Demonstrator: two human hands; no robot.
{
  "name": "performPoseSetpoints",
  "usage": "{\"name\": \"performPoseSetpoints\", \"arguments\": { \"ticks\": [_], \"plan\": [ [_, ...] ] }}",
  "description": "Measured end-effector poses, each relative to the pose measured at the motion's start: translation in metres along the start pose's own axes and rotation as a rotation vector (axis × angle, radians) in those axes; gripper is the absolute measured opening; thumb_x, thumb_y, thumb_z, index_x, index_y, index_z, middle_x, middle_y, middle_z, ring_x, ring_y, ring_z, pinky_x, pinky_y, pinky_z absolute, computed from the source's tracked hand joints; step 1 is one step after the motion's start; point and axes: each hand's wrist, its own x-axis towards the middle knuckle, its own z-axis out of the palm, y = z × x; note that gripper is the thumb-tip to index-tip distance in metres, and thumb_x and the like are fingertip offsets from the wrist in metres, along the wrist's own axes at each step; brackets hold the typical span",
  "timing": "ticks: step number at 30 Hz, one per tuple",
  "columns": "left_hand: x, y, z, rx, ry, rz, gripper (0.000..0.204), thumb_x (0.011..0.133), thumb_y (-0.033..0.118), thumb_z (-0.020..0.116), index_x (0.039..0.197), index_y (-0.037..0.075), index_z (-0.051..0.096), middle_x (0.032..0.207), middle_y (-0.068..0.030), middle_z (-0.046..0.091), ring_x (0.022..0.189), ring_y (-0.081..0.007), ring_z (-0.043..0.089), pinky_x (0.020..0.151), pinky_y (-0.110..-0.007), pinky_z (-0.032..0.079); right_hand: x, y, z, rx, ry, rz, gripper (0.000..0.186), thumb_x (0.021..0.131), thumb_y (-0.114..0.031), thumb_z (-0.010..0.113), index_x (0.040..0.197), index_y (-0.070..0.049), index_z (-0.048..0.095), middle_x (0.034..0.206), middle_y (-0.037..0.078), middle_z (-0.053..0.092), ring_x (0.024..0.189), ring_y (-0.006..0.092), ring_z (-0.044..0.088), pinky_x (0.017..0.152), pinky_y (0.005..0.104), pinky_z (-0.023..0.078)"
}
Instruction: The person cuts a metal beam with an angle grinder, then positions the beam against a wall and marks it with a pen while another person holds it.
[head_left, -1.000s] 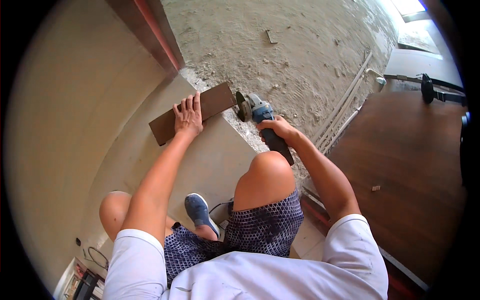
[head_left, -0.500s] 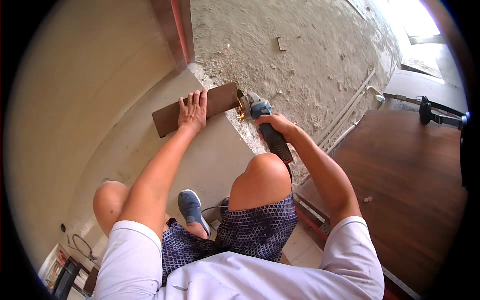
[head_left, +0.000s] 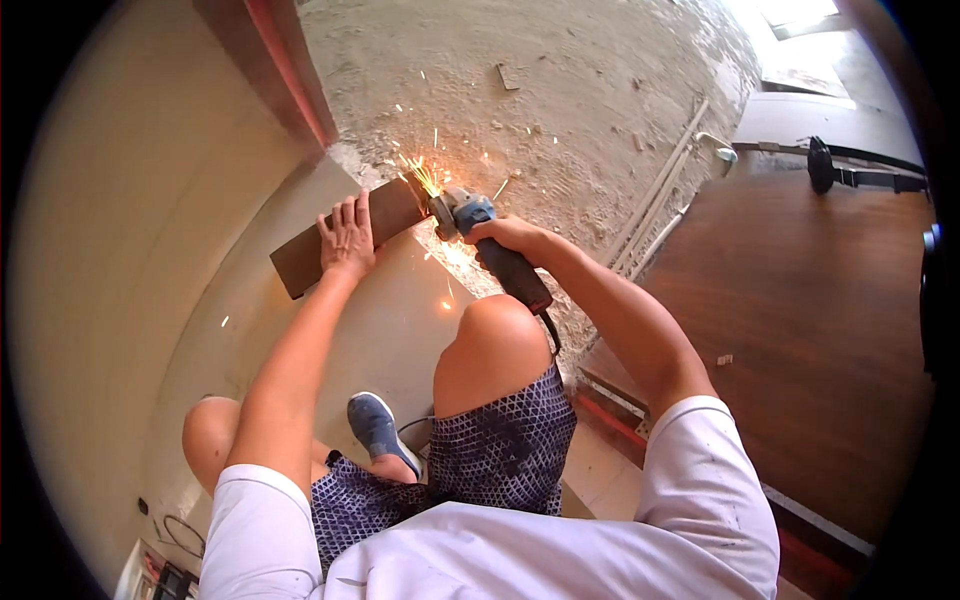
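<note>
My left hand (head_left: 347, 238) lies over a long brown metal profile (head_left: 398, 208), its fingers bent across the upper face and holding it down on the smooth floor slab (head_left: 385, 315). In my right hand (head_left: 510, 236) is an angle grinder (head_left: 512, 272), blue at the head and black along the body, with its cord trailing toward my knee. The grinder's disc meets the profile's right end, and bright sparks (head_left: 428, 178) fly up and down from there. Glare partly hides the exact contact point.
Rough, rubble-strewn ground (head_left: 560, 130) lies beyond the slab's edge. At right is a dark brown wooden panel (head_left: 790, 330) with a black strapped item (head_left: 822, 165) at its far edge. Thin pale pipes (head_left: 655, 195) run beside it. A brown post with a red stripe (head_left: 285, 70) stands at far left.
Sparks have grown from a small burst to a wide spray. In the picture, the profile, both hands and the grinder sit slightly further left, as the whole view has shifted.
</note>
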Motion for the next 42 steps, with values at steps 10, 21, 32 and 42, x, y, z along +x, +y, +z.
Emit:
{"name": "performPoseSetpoints", "arguments": {
  "ticks": [10,21,32,42],
  "plan": [
    [-0.005,-0.007,0.000,0.047,0.039,0.030,0.124,0.084,0.052,0.091,0.176,0.009,0.018,0.163,-0.0123,0.040,0.151,-0.0313,0.041,0.123,-0.063,0.032,-0.013,-0.011,-0.008,0.031,-0.064,-0.029,0.032,0.089,-0.028,0.087,0.102,-0.004,0.071,0.085,0.011,0.074,0.068,0.0209,0.073,0.060,0.0374,0.062],
    [0.010,-0.013,0.007,0.018,-0.107,0.088,0.117,0.084,0.016,0.086,0.177,0.010,0.016,0.165,-0.0118,0.038,0.155,-0.0317,0.039,0.128,-0.064,0.029,0.004,-0.008,-0.083,-0.472,0.011,-0.163,0.035,0.081,-0.026,0.089,0.095,0.004,0.078,0.085,0.011,0.078,0.069,0.0207,0.075,0.066,0.0369,0.062],
    [0.056,-0.053,0.024,0.229,-0.121,0.390,0.130,0.080,0.041,0.091,0.178,0.008,0.011,0.173,-0.0103,0.035,0.161,-0.0292,0.034,0.135,-0.060,0.019,0.025,-0.021,-0.061,-0.850,0.077,-0.167,0.039,0.075,-0.027,0.090,0.094,0.006,0.079,0.079,0.010,0.077,0.069,0.0203,0.075,0.068,0.0377,0.060],
    [0.023,-0.061,0.039,0.205,0.124,0.433,0.095,0.094,0.024,0.071,0.175,0.008,0.024,0.166,-0.0089,0.040,0.154,-0.0281,0.038,0.129,-0.057,0.025,0.017,-0.008,-0.030,-1.202,0.218,-0.373,0.054,0.069,-0.033,0.090,0.101,0.007,0.075,0.089,0.026,0.077,0.088,0.0404,0.079,0.081,0.0484,0.062]
  ]
}}
